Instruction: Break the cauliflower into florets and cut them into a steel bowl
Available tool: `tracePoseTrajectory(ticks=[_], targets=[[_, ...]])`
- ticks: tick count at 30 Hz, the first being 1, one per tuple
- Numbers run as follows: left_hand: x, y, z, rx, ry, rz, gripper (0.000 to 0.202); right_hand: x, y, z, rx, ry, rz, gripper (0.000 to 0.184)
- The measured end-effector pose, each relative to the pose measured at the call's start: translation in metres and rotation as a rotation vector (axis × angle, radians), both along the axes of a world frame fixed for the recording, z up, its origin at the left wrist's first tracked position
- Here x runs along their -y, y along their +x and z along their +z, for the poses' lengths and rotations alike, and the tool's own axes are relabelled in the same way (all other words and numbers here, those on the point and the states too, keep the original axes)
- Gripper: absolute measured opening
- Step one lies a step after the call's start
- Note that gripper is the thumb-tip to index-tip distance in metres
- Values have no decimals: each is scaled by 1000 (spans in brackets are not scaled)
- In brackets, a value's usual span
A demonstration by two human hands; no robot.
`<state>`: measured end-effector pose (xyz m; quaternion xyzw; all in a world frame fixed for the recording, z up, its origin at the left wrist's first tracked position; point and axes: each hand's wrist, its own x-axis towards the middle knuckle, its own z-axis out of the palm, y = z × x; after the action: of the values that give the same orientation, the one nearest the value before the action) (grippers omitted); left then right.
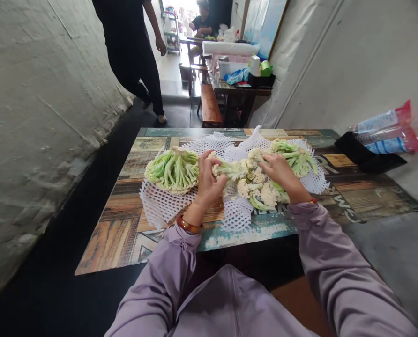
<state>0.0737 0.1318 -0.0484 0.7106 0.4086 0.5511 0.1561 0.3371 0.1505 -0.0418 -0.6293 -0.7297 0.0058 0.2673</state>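
Observation:
My left hand (pixel 209 180) is closed around a piece of cauliflower (pixel 233 169), its thumb and fingers curled about the pale green stem. My right hand (pixel 277 169) grips the florets (pixel 256 157) at the other end of that piece, fingertips pressed in. Below and between my hands lies a pile of loose cauliflower florets (pixel 268 194). A large cauliflower head (pixel 174 171) rests stem side up to the left, and another cauliflower portion (pixel 295 157) sits to the right. White foam netting (pixel 167 203) is spread beneath them.
The wood-patterned table (pixel 114 234) has a black holder (pixel 367 154) with plastic packages (pixel 388 128) at its right. Beyond stand a bench (pixel 211 105) and a second table bearing a white roll (pixel 230 48). One person (pixel 131 47) walks at left; another (pixel 204 23) sits far back.

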Motion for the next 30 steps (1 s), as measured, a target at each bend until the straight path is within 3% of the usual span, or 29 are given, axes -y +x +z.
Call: tracePoseTrajectory(ticks=[2, 5, 10, 14, 17, 21, 23, 26, 30], targets=[[2, 3, 0, -30, 17, -30, 35, 7, -5, 5, 65, 75, 8, 24], [3, 5, -3, -55, 54, -88, 44, 16, -34, 19, -18, 206, 91, 32], [0, 6, -6, -57, 94, -134, 70, 20, -81, 32, -45, 10, 354, 23], [-3, 4, -9, 50, -31, -129, 71, 22, -89, 21, -7, -13, 323, 21], [-4, 2, -11, 129, -177, -138, 65, 24, -88, 9, -98, 19, 296, 18], [-2, 3, -10, 131, -272, -189, 56, 24, -92, -1, -237, -8, 358, 18], [-2, 4, -11, 119, -283, -187, 52, 24, -97, -3, -226, 6, 315, 21], [-2, 7, -13, 96, -250, -125, 49, 26, -106, -7, -135, 42, 135, 25], [-2, 10, -19, 72, -117, -76, 62, 25, -115, -15, -166, 37, -95, 31]])
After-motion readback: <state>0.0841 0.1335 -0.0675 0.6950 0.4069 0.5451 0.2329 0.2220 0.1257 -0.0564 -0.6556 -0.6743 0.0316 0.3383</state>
